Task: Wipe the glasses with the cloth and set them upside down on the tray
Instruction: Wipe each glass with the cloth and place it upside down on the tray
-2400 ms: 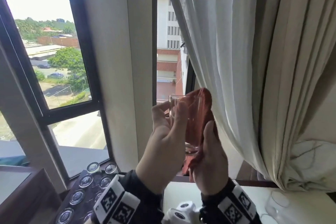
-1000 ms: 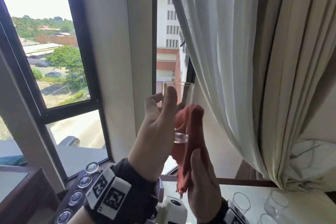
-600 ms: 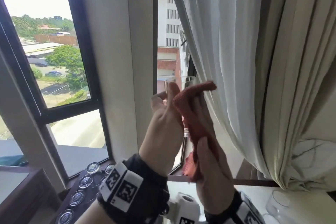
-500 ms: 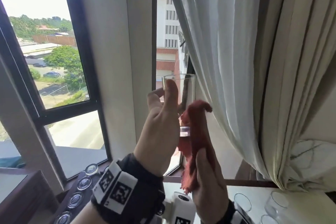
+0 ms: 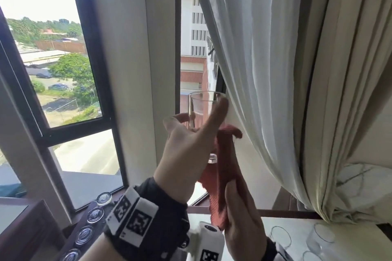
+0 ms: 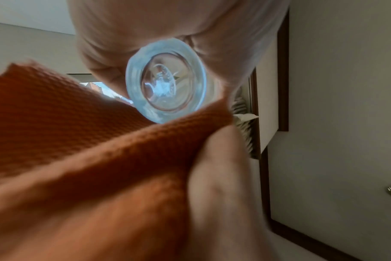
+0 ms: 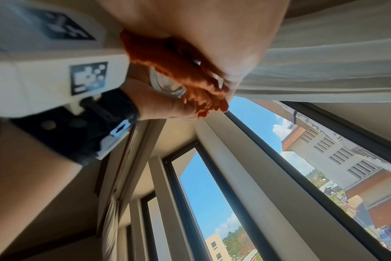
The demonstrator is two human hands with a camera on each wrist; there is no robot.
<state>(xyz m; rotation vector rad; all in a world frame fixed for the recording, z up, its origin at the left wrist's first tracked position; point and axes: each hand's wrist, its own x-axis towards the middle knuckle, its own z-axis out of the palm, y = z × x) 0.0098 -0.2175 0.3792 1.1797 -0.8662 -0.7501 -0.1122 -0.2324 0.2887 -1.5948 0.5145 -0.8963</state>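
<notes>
A clear drinking glass [image 5: 202, 110] is held up against the window, rim upward, by my left hand [image 5: 191, 142], whose thumb and fingers curl round its side. Its thick round base [image 6: 166, 83] shows in the left wrist view. My right hand [image 5: 241, 218] holds a rust-red cloth [image 5: 220, 167] against the lower side of the glass. The cloth [image 6: 78, 159] fills the lower left of the left wrist view, and in the right wrist view the cloth [image 7: 179, 70] sits bunched between my fingers and the glass base. The tray is not clearly in view.
Several clear glasses [image 5: 280, 236] stand on the white table [image 5: 360, 243] at the lower right. A dark rack with round glass lids [image 5: 84, 233] lies at the lower left. White curtains [image 5: 275, 70] hang close on the right, the window frame [image 5: 137, 70] straight ahead.
The cloth in my right hand has slid up and down the side of the glass and now sits low near the base. My left hand has kept its grip on the raised glass.
</notes>
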